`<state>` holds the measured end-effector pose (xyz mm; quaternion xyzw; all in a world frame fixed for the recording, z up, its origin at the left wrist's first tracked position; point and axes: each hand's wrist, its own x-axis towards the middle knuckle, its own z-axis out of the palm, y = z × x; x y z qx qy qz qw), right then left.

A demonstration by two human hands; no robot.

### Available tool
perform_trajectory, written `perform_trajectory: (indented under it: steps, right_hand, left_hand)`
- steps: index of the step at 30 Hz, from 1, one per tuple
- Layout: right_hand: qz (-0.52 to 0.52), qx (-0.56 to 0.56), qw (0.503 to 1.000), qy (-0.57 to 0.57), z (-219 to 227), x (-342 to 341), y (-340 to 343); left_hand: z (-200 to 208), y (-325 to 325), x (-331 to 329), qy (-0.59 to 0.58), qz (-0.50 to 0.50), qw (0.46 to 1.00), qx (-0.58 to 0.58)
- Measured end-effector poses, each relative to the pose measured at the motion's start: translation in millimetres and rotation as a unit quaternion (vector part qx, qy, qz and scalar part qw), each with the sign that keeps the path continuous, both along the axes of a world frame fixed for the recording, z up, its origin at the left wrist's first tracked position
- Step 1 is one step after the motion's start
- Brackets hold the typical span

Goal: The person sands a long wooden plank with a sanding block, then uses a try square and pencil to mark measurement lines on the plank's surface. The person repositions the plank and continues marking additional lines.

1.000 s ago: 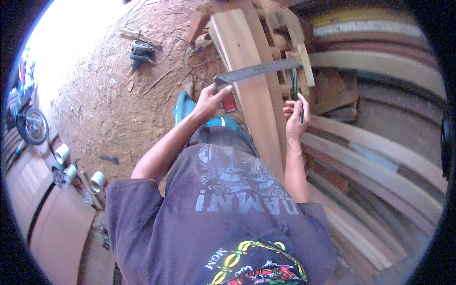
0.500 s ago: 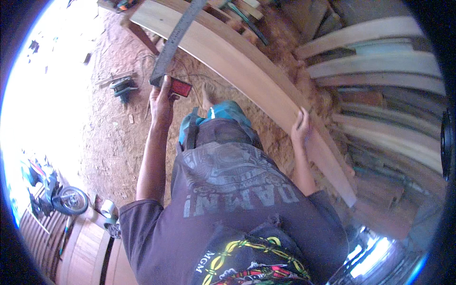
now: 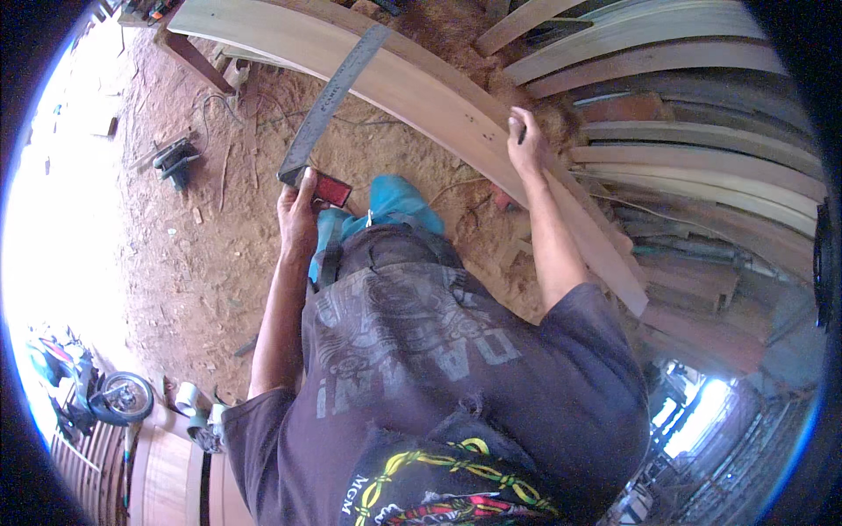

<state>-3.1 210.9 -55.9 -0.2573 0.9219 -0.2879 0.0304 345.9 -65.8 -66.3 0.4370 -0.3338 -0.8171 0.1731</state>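
Observation:
My left hand point(image 3: 298, 219) is closed around the handle of a try square point(image 3: 333, 101), its thumb on top. The handle has a black and red face, and the long grey steel blade reaches away over a wooden board point(image 3: 438, 110). The blade's tip lies across the far left part of that long, slightly curved-looking board. My right hand point(image 3: 526, 149) is closed over the board's right part, with a short dark pencil-like stick point(image 3: 522, 135) showing between the fingers. Small dark marks dot the board just left of this hand. Whether the right hand touches the wood I cannot tell.
Long planks point(image 3: 658, 53) are stacked along the right. A dark power tool point(image 3: 175, 160) lies on the sawdust-covered ground at left, with cords nearby. A motorcycle point(image 3: 123, 397) and a white cup-like container point(image 3: 187, 399) stand at lower left. A wooden leg point(image 3: 200, 61) supports the board's far left end.
The view has shifted, with the board higher in it. My left hand has drawn the square back toward me across the board. My right hand has moved up and left, its fingers more curled.

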Motion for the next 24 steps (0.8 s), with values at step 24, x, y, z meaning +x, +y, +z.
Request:
perform_trajectory:
  steps: [24]
  right_hand:
    - [0.126,-0.107,0.986,0.006,11,13,247]
  left_hand:
    - [11,362,-159,-0.045,-0.062,0.995,-0.071]
